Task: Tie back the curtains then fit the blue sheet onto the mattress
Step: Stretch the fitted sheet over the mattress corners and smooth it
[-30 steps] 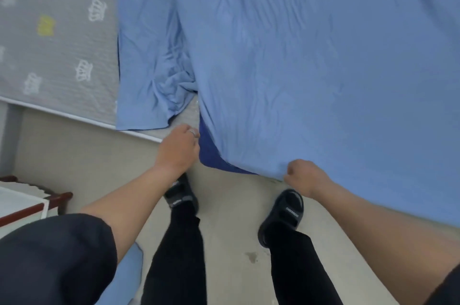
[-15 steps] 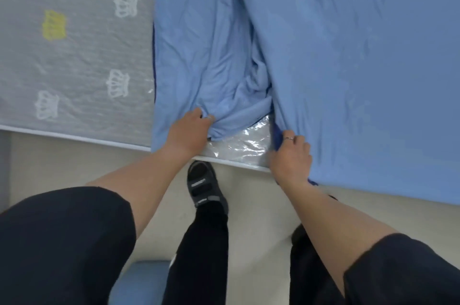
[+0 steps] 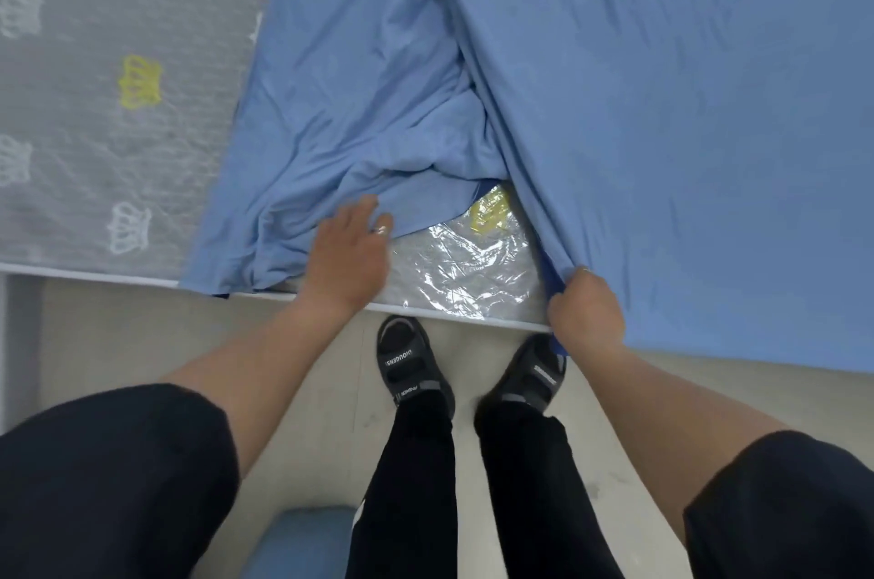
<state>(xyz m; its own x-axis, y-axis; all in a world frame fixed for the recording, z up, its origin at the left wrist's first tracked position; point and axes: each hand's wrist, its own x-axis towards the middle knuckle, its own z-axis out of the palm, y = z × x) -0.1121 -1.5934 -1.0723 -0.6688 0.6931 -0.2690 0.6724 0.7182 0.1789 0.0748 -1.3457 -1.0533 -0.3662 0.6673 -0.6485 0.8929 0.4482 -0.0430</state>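
The blue sheet (image 3: 662, 105) covers the right part of the grey mattress (image 3: 94, 105), which has crown prints and a plastic wrap. A rumpled fold of the sheet (image 3: 359, 115) lies across the middle, leaving a patch of plastic-covered mattress (image 3: 463, 266) bare near the front edge. My left hand (image 3: 347, 252) lies with fingers stretched out on the rumpled fold's lower edge. My right hand (image 3: 584, 309) grips the sheet's hem at the mattress's front edge, fingers curled round the cloth.
I stand on a pale floor (image 3: 142, 342) right against the mattress's front edge, my feet in dark sandals (image 3: 411, 361). A blue object (image 3: 302, 540) lies on the floor behind my left leg. The mattress's left part shows no sheet.
My left hand has let go of the fold's edge and now lies flat on it. My right hand has pulled the sheet's hem right and toward me, baring more plastic.
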